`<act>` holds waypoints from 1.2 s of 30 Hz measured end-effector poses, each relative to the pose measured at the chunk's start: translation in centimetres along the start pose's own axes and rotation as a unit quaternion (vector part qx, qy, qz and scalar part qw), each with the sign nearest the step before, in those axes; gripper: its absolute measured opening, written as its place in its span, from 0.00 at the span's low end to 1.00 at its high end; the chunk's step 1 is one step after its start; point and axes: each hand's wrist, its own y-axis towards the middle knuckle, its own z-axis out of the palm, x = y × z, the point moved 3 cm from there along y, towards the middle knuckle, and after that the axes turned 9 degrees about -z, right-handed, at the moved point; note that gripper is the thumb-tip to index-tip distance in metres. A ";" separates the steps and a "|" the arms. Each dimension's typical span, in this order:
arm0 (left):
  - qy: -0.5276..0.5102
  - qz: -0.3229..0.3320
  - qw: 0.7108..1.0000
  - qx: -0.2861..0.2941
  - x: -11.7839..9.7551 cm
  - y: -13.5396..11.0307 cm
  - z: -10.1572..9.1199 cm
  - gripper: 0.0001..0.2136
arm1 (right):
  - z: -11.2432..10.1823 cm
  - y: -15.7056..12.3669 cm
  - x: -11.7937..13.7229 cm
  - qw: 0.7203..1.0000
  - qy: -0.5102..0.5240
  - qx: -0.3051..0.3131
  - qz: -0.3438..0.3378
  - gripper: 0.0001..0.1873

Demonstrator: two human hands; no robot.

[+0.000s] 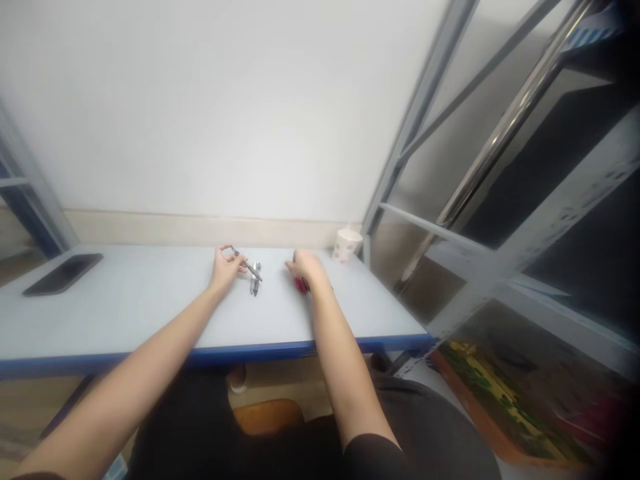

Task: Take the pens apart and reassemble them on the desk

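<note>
My left hand [227, 270] is over the table, its thumb and fingers closed on a slim dark pen-like stick [253, 271] that slants down to the right. Under the stick's lower end, on the tabletop, lies a small silvery and dark slender piece [255, 288]; whether the two touch I cannot tell. To the right, my right hand [306, 268] is curled, with its fingertips toward the left. A small red thing [301, 285] shows beneath it, mostly hidden by the hand and wrist, and its kind cannot be made out.
A spotted paper cup [346, 245] stands at the table's back right corner. Far left lies a dark phone-like slab [63, 274]. The pale tabletop [150, 303] has a blue front edge, a wall behind it and a metal frame [415, 120] on the right.
</note>
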 end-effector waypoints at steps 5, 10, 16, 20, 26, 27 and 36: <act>0.027 0.034 0.999 0.025 0.4 0.4 0.3 0.24 | 1.8 0.2 3.5 0.962 0.226 0.048 -0.144 0.26; 0.100 0.080 0.991 0.027 0.5 0.3 0.3 0.16 | 2.4 0.0 3.6 0.929 0.339 0.021 -0.147 0.29; 0.248 0.161 0.950 0.102 -0.6 -1.8 1.1 0.08 | 1.7 -0.5 2.0 0.919 0.381 -0.022 -0.096 0.32; 0.322 0.179 0.918 0.147 -0.8 -2.4 1.4 0.11 | 1.8 -0.7 1.6 0.920 0.380 0.003 -0.095 0.33; 0.375 0.168 0.892 0.190 -0.2 -2.0 1.1 0.16 | 1.6 -0.5 1.2 0.911 0.386 0.000 -0.144 0.19; 0.377 0.167 0.890 0.192 -0.2 -2.0 1.1 0.17 | 1.5 -0.5 1.2 0.909 0.388 -0.013 -0.154 0.17; 0.397 0.158 0.884 0.189 0.1 -2.0 1.2 0.18 | 1.7 -0.2 0.1 0.919 0.370 -0.005 -0.134 0.11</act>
